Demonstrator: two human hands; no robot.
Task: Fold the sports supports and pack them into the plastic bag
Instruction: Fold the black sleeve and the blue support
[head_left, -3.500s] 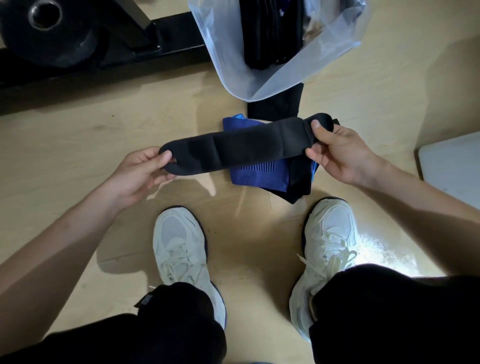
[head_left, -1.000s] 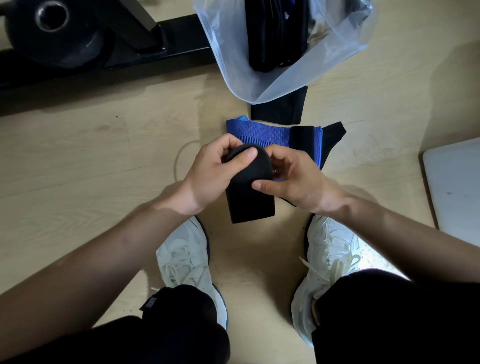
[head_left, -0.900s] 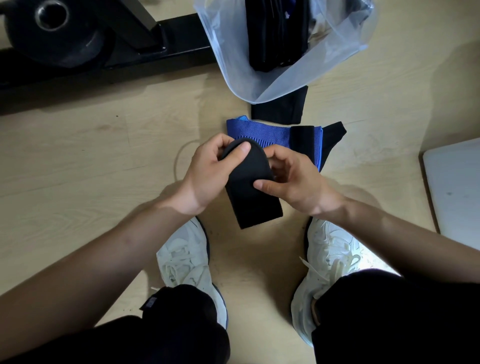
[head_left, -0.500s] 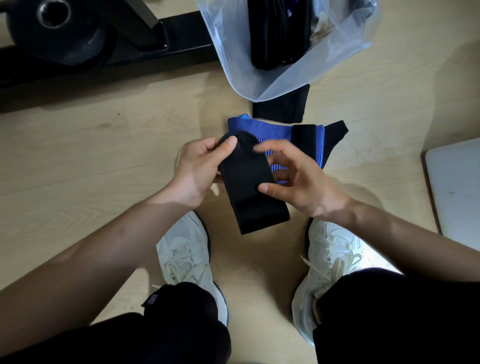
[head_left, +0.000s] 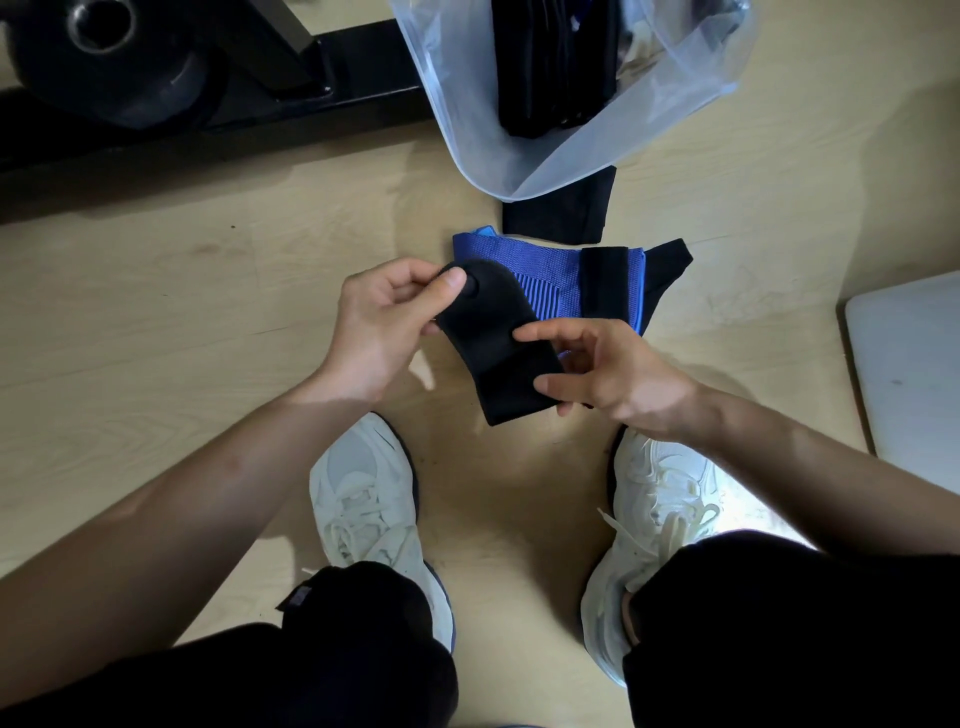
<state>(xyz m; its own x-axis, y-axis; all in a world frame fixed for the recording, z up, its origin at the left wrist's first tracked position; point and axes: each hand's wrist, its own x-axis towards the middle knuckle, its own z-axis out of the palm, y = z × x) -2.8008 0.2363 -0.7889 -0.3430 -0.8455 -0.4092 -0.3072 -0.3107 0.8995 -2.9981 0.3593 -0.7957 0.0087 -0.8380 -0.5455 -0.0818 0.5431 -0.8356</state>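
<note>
Head view: both hands hold a folded black support strap (head_left: 498, 353) above the wooden floor (head_left: 208, 322), over the white sneakers (head_left: 371, 499). The left hand (head_left: 384, 317) pinches the strap's rounded upper end, thumb on top and fingers curled behind. The right hand (head_left: 608, 374) grips its lower right edge, with the thumb and forefinger lying on the cloth and the other fingers curled beside it. Just beyond, a blue knitted support (head_left: 524, 275) lies flat on the floor. Further off, the clear plastic bag (head_left: 467, 104) lies open with black supports (head_left: 550, 67) inside; a black piece (head_left: 561, 213) pokes out beneath its mouth.
</note>
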